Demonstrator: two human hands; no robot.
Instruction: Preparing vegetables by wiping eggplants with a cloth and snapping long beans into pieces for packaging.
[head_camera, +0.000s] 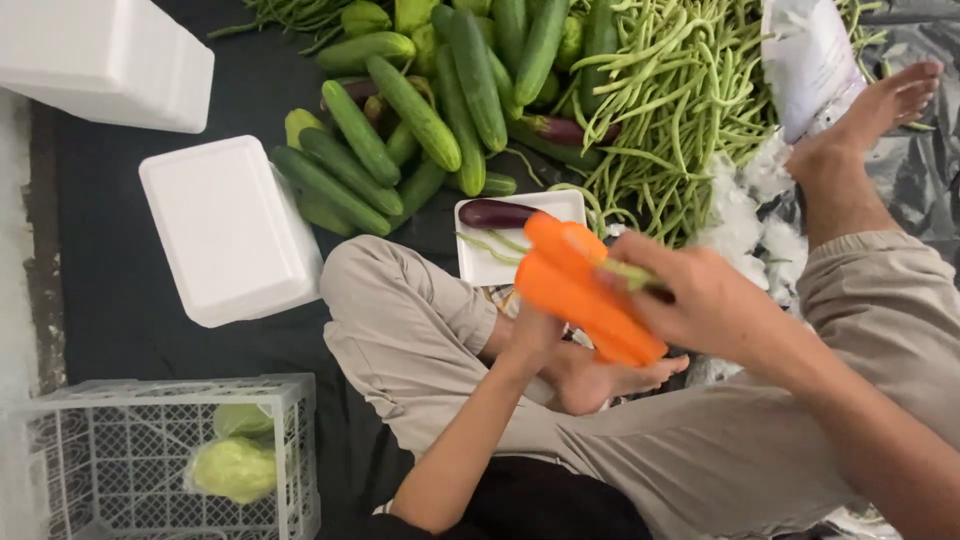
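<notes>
Carrots: we hold two orange carrots (580, 290) together in the air above our crossed legs, tips pointing up and away from us, just in front of the small white tray.
Right hand: our right hand (705, 300) is wrapped around the carrots from the right side, fingers (640, 262) closed over them along with a thin green stalk (its far end is hidden under the hand).
Left hand: our left hand (535, 335) comes up from below and touches the underside of the carrots; we cannot tell whether its fingers are clenched or loose, since the carrots cover them.
Tray: a white foam tray (490, 262) lies on the dark floor sheet (120, 270) beyond our knee, with a dark purple eggplant (497, 212) and a few green beans in it.
Cucumbers: a heap of cucumbers (415, 110) sits toward the far edge of the sheet, just beyond the tray.
Long beans: a big pile of long beans (670, 110) lies right of the cucumbers.
Foam boxes: a white foam box (230, 230) rests left of our knee, another (100, 60) at the far left corner.
Crate: a white plastic crate (290, 450) at the near left holds wrapped cabbage (232, 468).
</notes>
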